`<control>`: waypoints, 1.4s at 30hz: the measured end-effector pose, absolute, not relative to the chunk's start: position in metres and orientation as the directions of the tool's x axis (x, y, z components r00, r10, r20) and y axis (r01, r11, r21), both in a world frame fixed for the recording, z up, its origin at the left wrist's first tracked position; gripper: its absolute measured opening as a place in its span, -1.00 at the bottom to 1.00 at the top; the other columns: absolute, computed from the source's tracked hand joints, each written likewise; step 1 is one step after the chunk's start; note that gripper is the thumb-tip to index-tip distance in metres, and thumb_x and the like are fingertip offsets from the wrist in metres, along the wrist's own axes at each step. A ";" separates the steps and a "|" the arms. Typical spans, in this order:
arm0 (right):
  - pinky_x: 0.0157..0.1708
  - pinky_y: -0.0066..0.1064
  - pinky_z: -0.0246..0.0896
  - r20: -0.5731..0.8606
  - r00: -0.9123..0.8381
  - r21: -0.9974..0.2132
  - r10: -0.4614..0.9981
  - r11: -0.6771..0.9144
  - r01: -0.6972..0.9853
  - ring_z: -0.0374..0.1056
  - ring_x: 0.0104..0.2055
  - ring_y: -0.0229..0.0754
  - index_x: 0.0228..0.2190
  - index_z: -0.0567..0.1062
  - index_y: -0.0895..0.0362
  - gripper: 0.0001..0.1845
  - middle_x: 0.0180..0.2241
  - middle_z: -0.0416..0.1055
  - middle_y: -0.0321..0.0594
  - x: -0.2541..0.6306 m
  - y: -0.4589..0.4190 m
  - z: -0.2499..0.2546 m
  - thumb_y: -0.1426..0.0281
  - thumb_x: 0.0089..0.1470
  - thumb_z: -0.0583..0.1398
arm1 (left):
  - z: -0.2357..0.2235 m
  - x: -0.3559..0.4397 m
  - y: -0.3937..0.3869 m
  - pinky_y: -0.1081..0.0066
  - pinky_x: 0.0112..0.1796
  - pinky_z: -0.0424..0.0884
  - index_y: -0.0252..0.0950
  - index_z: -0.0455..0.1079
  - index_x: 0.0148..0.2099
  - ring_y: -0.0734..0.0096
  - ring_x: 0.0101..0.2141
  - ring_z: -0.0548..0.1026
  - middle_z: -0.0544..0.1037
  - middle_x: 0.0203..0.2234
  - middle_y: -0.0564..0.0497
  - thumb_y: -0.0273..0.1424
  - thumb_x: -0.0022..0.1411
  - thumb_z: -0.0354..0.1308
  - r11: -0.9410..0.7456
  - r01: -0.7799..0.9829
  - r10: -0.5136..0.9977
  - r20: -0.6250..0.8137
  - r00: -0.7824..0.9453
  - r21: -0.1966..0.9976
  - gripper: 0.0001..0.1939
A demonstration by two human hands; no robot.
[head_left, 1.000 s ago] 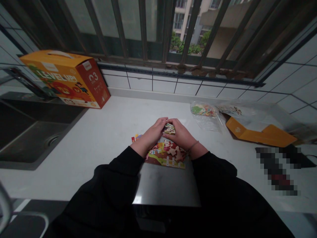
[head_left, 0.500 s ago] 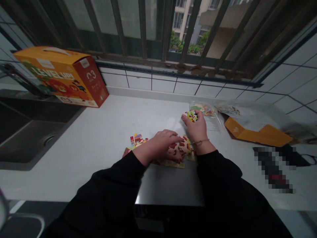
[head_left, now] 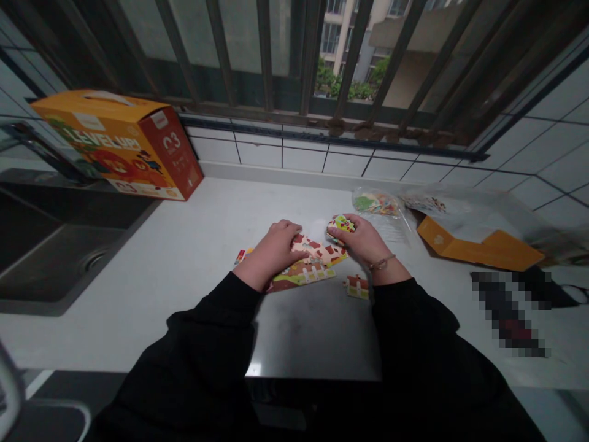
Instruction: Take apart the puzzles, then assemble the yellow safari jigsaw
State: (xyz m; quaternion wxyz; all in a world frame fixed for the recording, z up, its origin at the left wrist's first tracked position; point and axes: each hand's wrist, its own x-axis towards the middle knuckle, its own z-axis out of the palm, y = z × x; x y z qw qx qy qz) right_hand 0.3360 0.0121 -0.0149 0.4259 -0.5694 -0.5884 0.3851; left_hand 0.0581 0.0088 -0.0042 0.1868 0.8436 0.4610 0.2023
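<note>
A partly joined jigsaw puzzle (head_left: pixel 313 274) lies on the white counter in front of me, showing brown patches and a white fence. My left hand (head_left: pixel 280 248) is over its left side, thumb on the pieces and fingers curled at the far edge, holding it; the hand covers much of the picture. Pinched in my right hand (head_left: pixel 361 238), just above the puzzle's far right corner, are small jigsaw pieces (head_left: pixel 341 226) in yellow-green and red; their number is unclear. One loose jigsaw piece (head_left: pixel 357 286) rests apart, near my right wrist.
An orange carton (head_left: pixel 115 147) stands at the back left beside a dark sink (head_left: pixel 41 258). Toward the back right are a clear bag of pieces (head_left: pixel 377 202) and an opened orange cardboard sleeve (head_left: pixel 478 248). A blurred-out dark object (head_left: pixel 510 313) lies at right.
My left hand has moved left and away from me, and the puzzle has shifted and turned with it. My right hand has come nearer the puzzle with its pieces. The loose piece now shows apart.
</note>
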 end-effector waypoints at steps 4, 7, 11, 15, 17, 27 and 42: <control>-0.21 -0.21 0.56 -0.007 -0.081 -0.980 0.997 0.009 0.201 0.58 -0.23 -0.06 -0.04 0.67 0.08 -0.39 -0.18 0.69 -0.14 0.321 0.008 -0.016 0.00 -0.02 0.57 | 0.002 0.059 0.009 -0.04 0.15 0.45 -0.31 0.60 0.04 -0.14 0.05 0.49 0.56 0.03 -0.25 -0.13 0.29 0.52 -0.367 0.830 0.927 0.091 0.363 0.420 -0.57; -0.15 -0.20 0.57 -0.031 -0.134 -0.986 0.991 -0.008 0.168 0.61 -0.19 -0.05 -0.06 0.66 0.06 -0.42 -0.18 0.69 -0.17 0.311 0.006 -0.017 0.04 -0.04 0.58 | 0.004 0.061 0.008 -0.01 0.10 0.46 -0.28 0.62 0.04 -0.09 0.02 0.50 0.58 0.00 -0.21 -0.19 0.32 0.48 -0.362 0.819 0.925 0.062 0.375 0.445 -0.65; -0.13 -0.20 0.58 -0.034 -0.154 -0.981 0.988 -0.003 0.196 0.61 -0.17 -0.03 -0.08 0.67 0.05 -0.43 -0.17 0.70 -0.17 0.307 0.005 -0.019 0.03 -0.04 0.58 | 0.004 0.061 0.008 0.02 0.08 0.46 -0.21 0.62 0.08 -0.04 0.00 0.54 0.63 -0.01 -0.17 -0.30 0.30 0.49 -0.379 0.785 0.915 0.070 0.398 0.491 -0.67; -0.16 -0.22 0.59 -0.073 -0.168 -0.993 0.983 -0.056 0.101 0.63 -0.18 -0.03 -0.03 0.64 0.04 -0.37 -0.15 0.71 -0.16 0.303 0.003 -0.016 0.00 -0.04 0.57 | 0.002 0.060 0.008 0.11 0.05 0.49 -0.18 0.58 0.15 0.05 -0.01 0.60 0.69 0.03 -0.12 -0.44 0.32 0.42 -0.466 0.672 0.870 0.161 0.466 0.576 -0.64; -0.16 -0.23 0.57 -0.078 -0.195 -0.994 0.978 -0.063 0.084 0.62 -0.20 -0.04 -0.03 0.62 0.05 -0.39 -0.16 0.71 -0.17 0.300 0.002 -0.013 0.00 -0.01 0.55 | 0.001 0.061 0.007 0.16 0.03 0.52 -0.16 0.55 0.21 0.10 -0.02 0.63 0.71 0.05 -0.10 -0.42 0.37 0.39 -0.497 0.596 0.847 0.204 0.490 0.630 -0.62; -0.13 -0.18 0.44 0.098 -0.104 -0.877 0.990 0.135 0.462 0.55 -0.15 0.01 -0.05 0.53 0.01 -0.45 -0.13 0.65 -0.21 0.298 0.001 -0.013 0.03 0.04 0.49 | 0.010 0.042 0.012 0.02 0.15 0.51 -0.24 0.49 0.29 -0.10 0.12 0.57 0.61 0.11 -0.23 -0.23 0.15 0.61 -0.433 0.727 0.897 0.172 0.408 0.533 -0.28; -0.08 -0.15 0.48 0.084 -0.158 -0.930 0.984 0.134 0.342 0.56 -0.14 0.01 -0.07 0.58 0.01 -0.40 -0.13 0.66 -0.20 0.295 -0.003 -0.005 0.07 -0.08 0.58 | 0.007 0.030 0.011 0.21 -0.20 0.48 -0.16 0.46 0.16 0.11 -0.21 0.62 0.67 -0.22 0.00 -0.45 0.08 0.50 -0.241 0.686 0.933 -0.031 0.359 0.686 -0.40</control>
